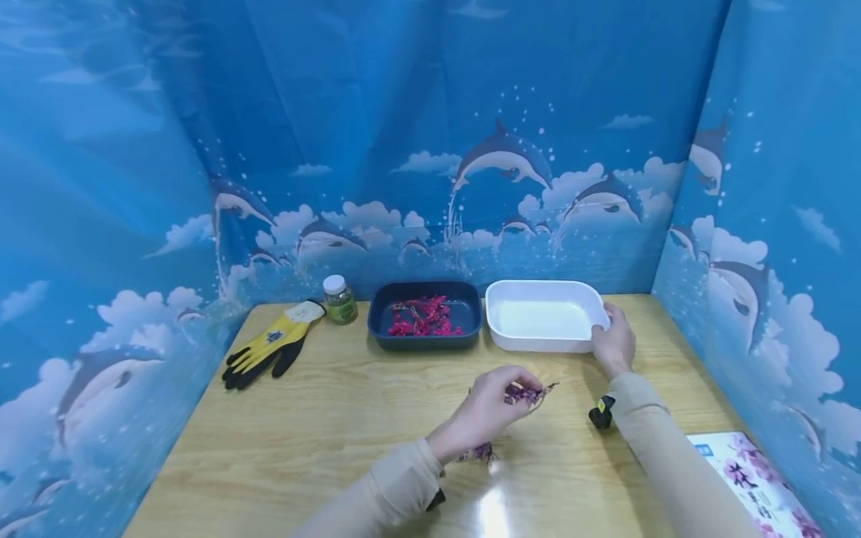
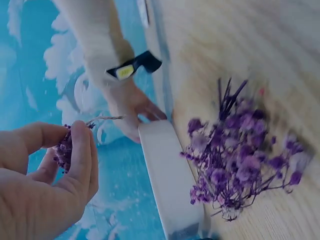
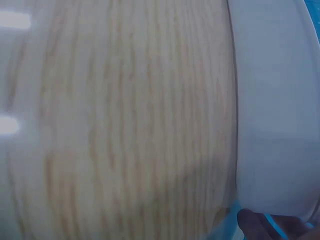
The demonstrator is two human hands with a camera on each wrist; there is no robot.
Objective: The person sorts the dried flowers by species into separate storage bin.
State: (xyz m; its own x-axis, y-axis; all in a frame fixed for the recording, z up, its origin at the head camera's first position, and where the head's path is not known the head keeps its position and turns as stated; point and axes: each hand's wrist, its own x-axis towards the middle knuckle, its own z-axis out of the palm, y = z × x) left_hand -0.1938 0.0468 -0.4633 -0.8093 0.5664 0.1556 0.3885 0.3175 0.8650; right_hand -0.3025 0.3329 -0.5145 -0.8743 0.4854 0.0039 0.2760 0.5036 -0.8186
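Note:
My left hand pinches a small sprig of purple dried flowers above the table, its thin stem sticking out past the fingertips. Beneath that hand lies a bunch of purple dried flowers on the wood, mostly hidden by the wrist in the head view. With my right hand I grip the right end of a white rectangular dish, which has nothing in it. In the right wrist view only dark fingertips show at the side of the dish. Left of it stands a dark blue dish holding pinkish-red dried flowers.
A lidded jar stands at the back left beside a yellow and black work glove. Near the right table edge lies a floral-printed box or booklet. Blue dolphin-printed sheets enclose the wooden table on the back and sides.

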